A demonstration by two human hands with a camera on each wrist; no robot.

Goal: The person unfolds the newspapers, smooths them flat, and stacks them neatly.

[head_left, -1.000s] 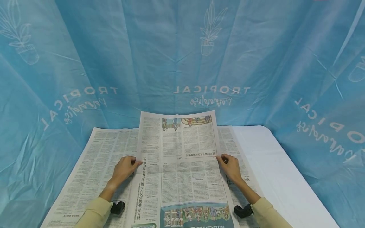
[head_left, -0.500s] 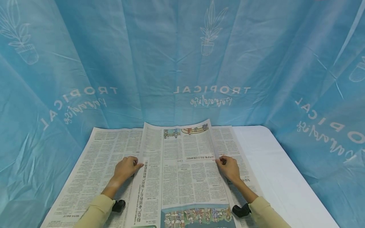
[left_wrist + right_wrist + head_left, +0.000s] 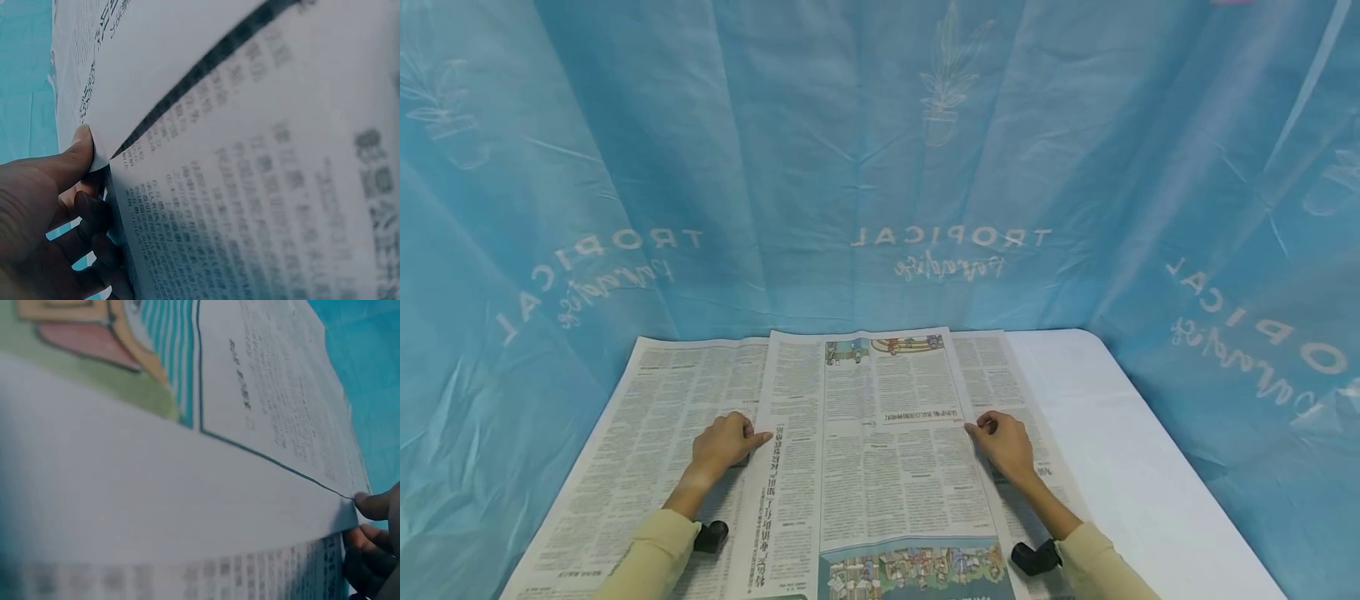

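Observation:
A long newspaper sheet [image 3: 895, 467] with coloured cartoons lies over a wider spread newspaper [image 3: 677, 392]. My left hand [image 3: 722, 446] pinches the sheet's left edge between thumb and fingers. On the opposite edge my right hand [image 3: 1006, 450] pinches the paper at about the same height. The left wrist view has the thumb [image 3: 78, 150] on top of the sheet, fingers curled beneath it. In the right wrist view the thumb [image 3: 372, 505] presses the edge from above, with fingers below. The sheet's near end runs out of the head view.
The white tabletop [image 3: 1097, 417] shows along the right side. A blue curtain [image 3: 880, 167] with white lettering hangs close behind the table and round both sides. Black wrist mounts [image 3: 1036, 557] sit below each wrist, over the paper.
The sheet's far end, raised and curled up against the curtain earlier, has come down and now lies nearly flat. Both hands keep their hold on the edges, with little movement.

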